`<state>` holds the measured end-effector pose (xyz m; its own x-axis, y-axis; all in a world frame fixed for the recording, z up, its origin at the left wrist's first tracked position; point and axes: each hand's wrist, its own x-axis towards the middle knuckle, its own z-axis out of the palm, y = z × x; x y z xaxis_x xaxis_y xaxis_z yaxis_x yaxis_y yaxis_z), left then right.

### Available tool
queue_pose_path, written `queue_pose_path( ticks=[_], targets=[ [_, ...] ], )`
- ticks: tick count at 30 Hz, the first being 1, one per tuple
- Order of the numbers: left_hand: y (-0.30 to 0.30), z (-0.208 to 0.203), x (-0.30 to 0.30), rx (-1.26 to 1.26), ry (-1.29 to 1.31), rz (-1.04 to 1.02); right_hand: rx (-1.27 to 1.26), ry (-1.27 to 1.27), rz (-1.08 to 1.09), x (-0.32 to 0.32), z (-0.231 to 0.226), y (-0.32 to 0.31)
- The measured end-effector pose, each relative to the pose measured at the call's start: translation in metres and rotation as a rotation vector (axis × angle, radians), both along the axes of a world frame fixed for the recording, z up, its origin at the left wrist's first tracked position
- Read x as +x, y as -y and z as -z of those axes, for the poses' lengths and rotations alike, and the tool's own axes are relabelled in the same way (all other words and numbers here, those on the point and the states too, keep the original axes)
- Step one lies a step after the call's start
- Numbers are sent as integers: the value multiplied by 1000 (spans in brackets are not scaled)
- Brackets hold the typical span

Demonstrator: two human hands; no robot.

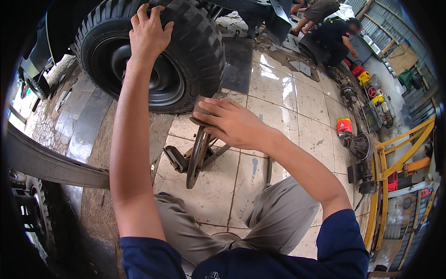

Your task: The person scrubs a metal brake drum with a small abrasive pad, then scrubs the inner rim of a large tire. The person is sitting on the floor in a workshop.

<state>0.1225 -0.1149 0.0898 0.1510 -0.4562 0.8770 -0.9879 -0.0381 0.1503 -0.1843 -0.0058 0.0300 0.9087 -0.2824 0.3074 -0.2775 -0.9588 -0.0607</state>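
My left hand (151, 35) reaches up to a large black wheel (204, 51) with a chunky tread. Its fingers are spread and bent against the upper part of the tire, in front of the dark steel rim (169, 83). My right hand (237, 122) is closed over the top of a worn metal stand (195, 162), just right of the wheel's lower edge. The fingers lie across the stand's flat brown top, and the thumb is on its near side. Below the hand, the stand's legs and a curved dark bar slant down to the tiles.
Beneath me is a cracked cream tile floor (288, 121). On the right are a yellow metal frame (385, 172), a red can (344, 125) and greasy axle parts (360, 145). A person (332, 42) crouches at the back right. A grey curved panel (55, 156) juts in from the left.
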Motion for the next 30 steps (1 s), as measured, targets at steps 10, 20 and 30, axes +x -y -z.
queue_pose_path(
  ticks=[10, 20, 30],
  targets=[
    [2, 5, 2, -57, 13, 32, 23, 68, 58, 1, 5, -2],
    [-4, 23, -5, -158, 31, 75, 75, 86, 85, 5, 3, 2],
    [-4, 27, -2, -177, 82, 112, 180, 152, 47, 9, 7, -5]
  ],
)
